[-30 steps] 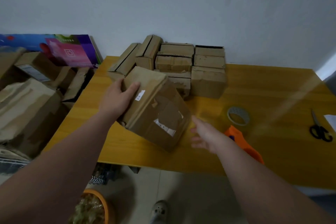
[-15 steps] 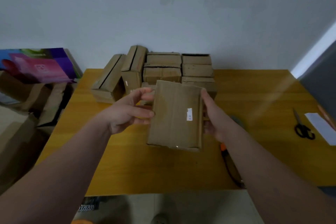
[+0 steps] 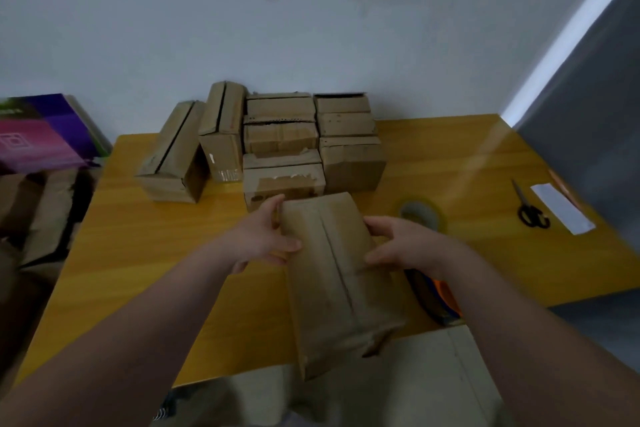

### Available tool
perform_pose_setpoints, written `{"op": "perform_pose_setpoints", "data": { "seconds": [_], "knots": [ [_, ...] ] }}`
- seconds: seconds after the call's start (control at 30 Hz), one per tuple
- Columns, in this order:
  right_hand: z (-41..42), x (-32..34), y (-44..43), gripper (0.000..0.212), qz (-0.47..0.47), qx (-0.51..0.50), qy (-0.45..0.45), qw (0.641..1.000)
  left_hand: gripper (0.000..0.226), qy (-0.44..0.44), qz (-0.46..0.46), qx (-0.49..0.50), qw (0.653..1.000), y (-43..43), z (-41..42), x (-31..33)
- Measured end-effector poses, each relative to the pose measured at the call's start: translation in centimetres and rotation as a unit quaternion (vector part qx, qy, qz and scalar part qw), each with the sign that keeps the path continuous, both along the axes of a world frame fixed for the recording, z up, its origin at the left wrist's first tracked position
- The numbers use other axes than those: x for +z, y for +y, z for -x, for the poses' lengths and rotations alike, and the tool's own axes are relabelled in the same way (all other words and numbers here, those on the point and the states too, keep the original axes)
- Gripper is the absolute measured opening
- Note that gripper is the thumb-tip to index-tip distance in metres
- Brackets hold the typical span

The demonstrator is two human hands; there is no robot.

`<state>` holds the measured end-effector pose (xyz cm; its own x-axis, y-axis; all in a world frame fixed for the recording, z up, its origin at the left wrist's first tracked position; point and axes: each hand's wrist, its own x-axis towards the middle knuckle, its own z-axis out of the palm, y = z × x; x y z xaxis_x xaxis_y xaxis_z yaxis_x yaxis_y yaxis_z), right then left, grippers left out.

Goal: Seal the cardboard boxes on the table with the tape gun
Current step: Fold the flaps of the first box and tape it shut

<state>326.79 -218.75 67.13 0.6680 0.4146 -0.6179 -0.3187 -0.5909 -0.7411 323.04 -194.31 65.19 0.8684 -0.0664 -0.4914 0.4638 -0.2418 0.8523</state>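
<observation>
Creased brown box (image 3: 337, 295), seam uppermost, grasped by left hand (image 3: 263, 239) and right hand (image 3: 407, 246)

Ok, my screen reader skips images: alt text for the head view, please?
A left hand and right hand hold a cardboard box, seam up, at a table's near edge. An orange tape gun lies just right of it; more boxes are stacked behind.

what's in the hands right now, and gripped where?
One cardboard box, seam side up. The left hand grips its left long edge and the right hand its right long edge, both toward the far end.
</observation>
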Motion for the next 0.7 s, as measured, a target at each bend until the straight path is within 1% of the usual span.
{"op": "perform_pose_setpoints", "data": {
  "seconds": [0.07, 0.13, 0.2, 0.23, 0.27, 0.33, 0.37, 0.43, 0.5, 0.57, 0.63, 0.7],
  "knots": [
    [0.6, -0.6, 0.6, 0.07, 0.04, 0.026, -0.059, 0.997, 0.089, -0.004, -0.033, 0.021, 0.999, -0.5, -0.2, -0.6],
    [1.0, -0.4, 1.4, 0.071, 0.075, 0.025, -0.115, 0.99, 0.071, -0.012, -0.057, 0.035, 0.998, -0.6, -0.6, -1.0],
    [1.3, -0.3, 2.3, 0.075, 0.136, 0.042, -0.163, 0.976, 0.052, -0.028, -0.087, 0.049, 0.995, -0.7, -1.2, -1.3],
    [1.5, -0.3, 2.9, 0.084, 0.175, 0.059, -0.172, 0.968, 0.046, -0.035, -0.107, 0.058, 0.992, -0.7, -1.5, -1.4],
    [1.9, -0.3, 3.6, 0.098, 0.209, 0.07, -0.166, 0.961, 0.042, -0.043, -0.133, 0.064, 0.988, -0.8, -1.7, -1.5],
    [3.0, -0.3, 5.3, 0.123, 0.256, 0.075, -0.128, 0.955, 0.04, -0.049, -0.183, 0.064, 0.98, -1.0, -2.3, -1.3],
    [3.5, -0.4, 6.1, 0.132, 0.274, 0.076, -0.12, 0.951, 0.039, -0.046, -0.196, 0.064, 0.977, -1.1, -2.5, -1.3],
    [4.3, -0.7, 7.3, 0.141, 0.319, 0.094, -0.132, 0.934, 0.035, -0.04, -0.216, 0.06, 0.974, -1.1, -3.0, -1.3],
    [4.7, -0.8, 8.1, 0.145, 0.365, 0.117, -0.152, 0.911, 0.032, -0.029, -0.221, 0.064, 0.973, -0.9, -3.3, -1.3],
    [4.8, -1.0, 8.6, 0.145, 0.385, 0.125, -0.16, 0.9, 0.032, -0.016, -0.209, 0.079, 0.975, -0.9, -3.4, -1.2],
    [4.7, -1.1, 8.7, 0.141, 0.378, 0.116, -0.162, 0.904, 0.03, -0.003, -0.191, 0.092, 0.977, -1.0, -3.4, -1.0],
    [4.2, -0.9, 8.3, 0.134, 0.364, 0.106, -0.164, 0.911, 0.03, 0.012, -0.145, 0.104, 0.984, -1.1, -3.6, -0.7]
  ]
}}
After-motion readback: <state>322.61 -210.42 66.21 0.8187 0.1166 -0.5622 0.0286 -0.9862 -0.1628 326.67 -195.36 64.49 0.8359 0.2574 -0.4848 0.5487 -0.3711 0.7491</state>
